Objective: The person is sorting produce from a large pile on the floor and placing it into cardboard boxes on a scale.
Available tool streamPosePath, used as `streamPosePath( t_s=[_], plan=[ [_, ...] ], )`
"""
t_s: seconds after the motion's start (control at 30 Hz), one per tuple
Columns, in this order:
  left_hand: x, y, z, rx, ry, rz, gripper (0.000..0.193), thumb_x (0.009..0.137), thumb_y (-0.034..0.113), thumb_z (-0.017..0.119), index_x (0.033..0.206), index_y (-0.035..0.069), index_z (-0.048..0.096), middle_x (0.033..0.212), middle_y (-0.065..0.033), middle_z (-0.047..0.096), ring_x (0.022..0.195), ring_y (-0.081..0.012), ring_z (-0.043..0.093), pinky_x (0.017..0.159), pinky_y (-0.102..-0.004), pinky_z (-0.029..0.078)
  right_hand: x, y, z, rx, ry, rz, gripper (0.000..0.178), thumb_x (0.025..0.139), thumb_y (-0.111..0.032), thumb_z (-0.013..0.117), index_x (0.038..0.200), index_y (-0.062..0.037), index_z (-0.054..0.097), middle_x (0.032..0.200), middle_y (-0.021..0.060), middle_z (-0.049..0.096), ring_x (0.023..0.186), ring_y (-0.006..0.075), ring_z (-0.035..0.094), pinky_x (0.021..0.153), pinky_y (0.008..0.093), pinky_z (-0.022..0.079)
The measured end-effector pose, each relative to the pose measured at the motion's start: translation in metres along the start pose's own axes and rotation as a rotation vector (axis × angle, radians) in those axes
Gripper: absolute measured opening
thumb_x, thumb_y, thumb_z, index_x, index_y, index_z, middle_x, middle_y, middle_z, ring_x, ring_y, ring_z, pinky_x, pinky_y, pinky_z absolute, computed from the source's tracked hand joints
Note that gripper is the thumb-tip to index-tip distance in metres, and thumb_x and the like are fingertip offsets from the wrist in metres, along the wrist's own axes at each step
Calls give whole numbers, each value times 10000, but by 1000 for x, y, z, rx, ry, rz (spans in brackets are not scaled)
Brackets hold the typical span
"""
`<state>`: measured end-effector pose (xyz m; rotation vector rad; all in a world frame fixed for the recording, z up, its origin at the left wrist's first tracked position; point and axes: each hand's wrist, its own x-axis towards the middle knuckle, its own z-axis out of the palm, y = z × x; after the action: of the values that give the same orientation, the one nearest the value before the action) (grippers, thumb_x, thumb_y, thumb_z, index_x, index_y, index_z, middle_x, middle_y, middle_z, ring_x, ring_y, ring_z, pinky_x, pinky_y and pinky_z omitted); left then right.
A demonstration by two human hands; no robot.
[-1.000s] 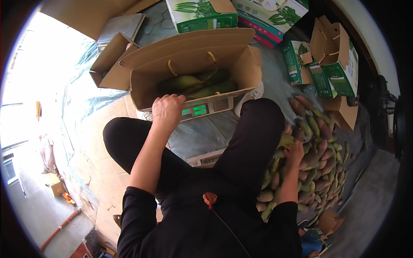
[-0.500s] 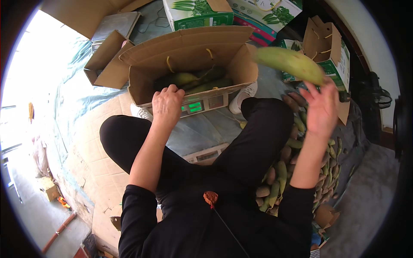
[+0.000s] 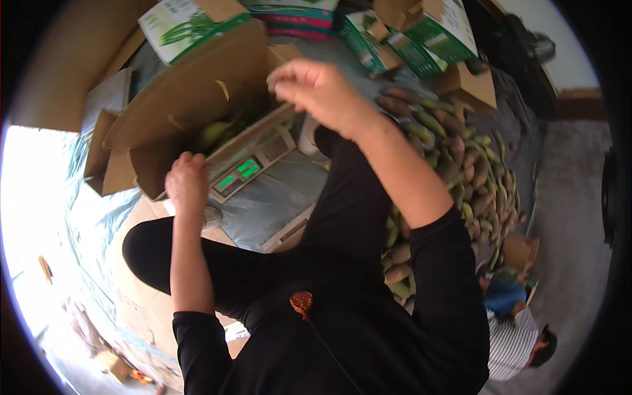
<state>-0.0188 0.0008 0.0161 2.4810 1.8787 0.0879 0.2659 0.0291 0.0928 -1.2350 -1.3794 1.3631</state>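
A cardboard box (image 3: 178, 66) with its tall flap raised stands tilted on a scale (image 3: 247, 172) with a lit green display. Inside lie several elongated green vegetables (image 3: 214, 133), some dark and partly in shadow. My left hand (image 3: 187, 181) grips the near rim of the box at its left end, fingers bent over the edge. Over the box's right end hovers my right hand (image 3: 319, 92), its fingers loosely curled and apart. Nothing shows in that hand, and the long pale green vegetable is out of sight.
A large pile of green and brownish elongated vegetables (image 3: 471, 168) spreads to my right. Green and white cartons (image 3: 187, 26) stand at the back, with opened ones (image 3: 434, 39) at the far right. Another person (image 3: 517, 339) in a striped top is at the lower right.
My right hand has swung left to the box, and the vegetable it held no longer shows. My left hand stays on the rim. The whole view has turned toward the right.
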Motion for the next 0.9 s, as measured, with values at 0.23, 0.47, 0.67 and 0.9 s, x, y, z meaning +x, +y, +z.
streamPosePath(
  t_s=[0.23, 0.47, 0.67, 0.9],
  plan=[
    [9, 11, 0, 8, -47, -12, 159, 759, 183, 636, 872, 87, 579, 892, -115, 549, 853, -330, 569, 678, -454, 456, -92, 27, -132, -52, 477, 130, 280, 861, -202, 603, 1098, -54, 589, 967, 38, 634, 873, 132, 597, 711, 269, 463],
    [5, -1, 11, -13, -54, 21, 255, 757, 177, 641, 977, 56, 599, 916, -115, 566, 839, -336, 580, 681, -427, 461, -209, 181, -154, -229, 745, 492, 209, 823, -151, 608, 966, -2, 638, 845, 87, 658, 753, 164, 622, 626, 291, 476],
    [11, -21, 29, -138, -12, 85, 230, 750, 136, 662, 914, -8, 588, 856, -144, 566, 799, -323, 583, 682, -392, 456, -313, 344, -96, -620, 459, 753, 249, 805, -229, 586, 904, -11, 657, 850, 219, 644, 826, 363, 627, 757, 417, 491],
    [8, -20, 23, -121, 49, 107, 185, 731, 104, 665, 869, 4, 595, 810, -144, 553, 750, -325, 571, 634, -400, 445, -316, 350, -29, -625, 365, 952, 178, 775, -218, 633, 873, -68, 640, 861, 161, 646, 870, 365, 602, 765, 416, 484]
  ],
)
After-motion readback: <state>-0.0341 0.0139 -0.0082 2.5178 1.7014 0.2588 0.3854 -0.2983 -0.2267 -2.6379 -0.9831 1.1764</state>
